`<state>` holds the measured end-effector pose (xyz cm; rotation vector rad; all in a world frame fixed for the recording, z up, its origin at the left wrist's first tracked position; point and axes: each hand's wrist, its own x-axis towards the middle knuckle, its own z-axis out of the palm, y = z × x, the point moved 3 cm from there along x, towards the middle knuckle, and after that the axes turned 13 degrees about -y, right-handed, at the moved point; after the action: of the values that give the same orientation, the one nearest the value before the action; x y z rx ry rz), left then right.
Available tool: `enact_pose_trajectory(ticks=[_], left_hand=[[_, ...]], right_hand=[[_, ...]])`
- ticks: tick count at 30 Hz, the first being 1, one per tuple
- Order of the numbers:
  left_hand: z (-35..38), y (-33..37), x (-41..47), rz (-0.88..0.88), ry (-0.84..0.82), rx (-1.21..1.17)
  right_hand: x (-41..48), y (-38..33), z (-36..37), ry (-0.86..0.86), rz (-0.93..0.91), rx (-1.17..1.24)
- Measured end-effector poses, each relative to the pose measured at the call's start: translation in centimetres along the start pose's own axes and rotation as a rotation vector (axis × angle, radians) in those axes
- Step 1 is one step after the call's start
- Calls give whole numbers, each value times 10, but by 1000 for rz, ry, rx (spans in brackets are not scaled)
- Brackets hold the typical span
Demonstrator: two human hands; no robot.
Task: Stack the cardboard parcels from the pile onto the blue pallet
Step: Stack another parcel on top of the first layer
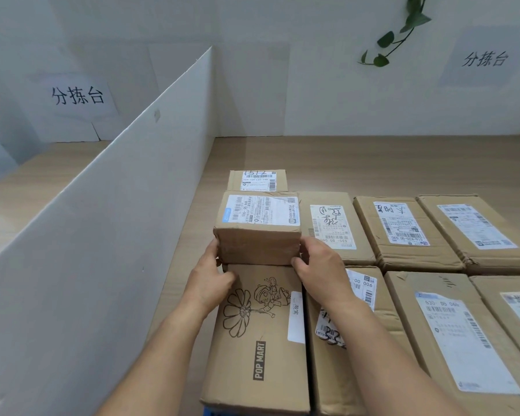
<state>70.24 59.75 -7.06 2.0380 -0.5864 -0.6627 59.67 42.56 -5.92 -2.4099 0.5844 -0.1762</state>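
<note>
Both hands are clamped on one small parcel (257,232). The left hand (210,274) wraps its 9 o'clock face and the right hand (318,265) its 3 o'clock face, with thumbs hooked at the near bottom corners and fingers round the sides, out of my sight. From my wrists the parcel sits dead ahead at 12 o'clock, equally near to either hand, so neither arm leads. It looks close to cubic. I can pick no clear long axis, only that its shipping label runs 9 to 3 across the top.

Its bottom edge meets the far end of the POP MART parcel (261,340), which lies with its long axis 12 to 6 between my forearms. I cannot tell whether the small parcel bears on something beneath or hangs in my grip. At 3 o'clock the first layer of parcels (403,229) runs off in two rows, tops flat. A sliver of the blue pallet (212,413) shows at 6 o'clock under the POP MART parcel. The white partition board (102,220) stands close at 9 o'clock.

I read this as a second-layer placement. The move turns on setting the box square to the one below, with little room to swing left.
</note>
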Motion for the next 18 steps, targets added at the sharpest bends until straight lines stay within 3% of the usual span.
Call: enact_pose_trajectory(ticks=[10,15,18], left_hand=[[-6,-1,-1,33,5,22],[-18,8,-7,92,106,8],[-16,25,-25,147,250,9]], right_hand=[[-2,-1,-6,1,14,-23],[-13,1,-19,73,50,-116],[-24,-1,-33,124,39,-167]])
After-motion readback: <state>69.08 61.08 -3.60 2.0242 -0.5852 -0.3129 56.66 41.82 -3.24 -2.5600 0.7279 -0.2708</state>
